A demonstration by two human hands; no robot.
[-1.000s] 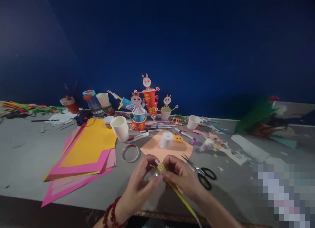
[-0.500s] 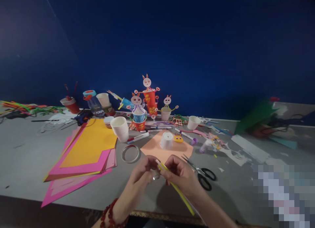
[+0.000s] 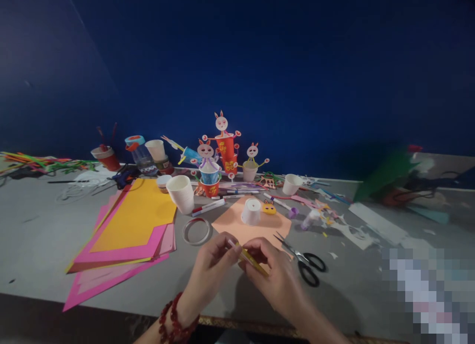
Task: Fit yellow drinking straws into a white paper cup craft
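Both hands meet near the front of the table on a thin yellow strip (image 3: 254, 261) with a pale pinkish end. My left hand (image 3: 214, 265) pinches that pale end between thumb and fingers; a red bead bracelet circles the wrist. Wrapped around the lower part of the strip, the fingers of my right hand (image 3: 276, 272) are closed. Whether the strip is paper or some other material I cannot tell. Just beyond the hands lies an orange paper sheet (image 3: 230, 218), with an upturned white paper cup (image 3: 252, 212) and a yellow animal-face cutout (image 3: 269, 208) on it. Open scissors (image 3: 306, 259) rest right of my right hand.
Coloured paper sheets (image 3: 137, 220) are stacked at left. A tape roll (image 3: 196, 231) and stacked white cups (image 3: 180, 194) stand beside them. Decorated cup figures (image 3: 224, 151) rise at the back. Markers (image 3: 208, 207), a glue stick (image 3: 310, 219) and paper scraps (image 3: 352, 235) spread rightward.
The strip's long yellow tail, which hung down past my right hand, no longer shows there. My left hand has shifted slightly and now grips the pale end.
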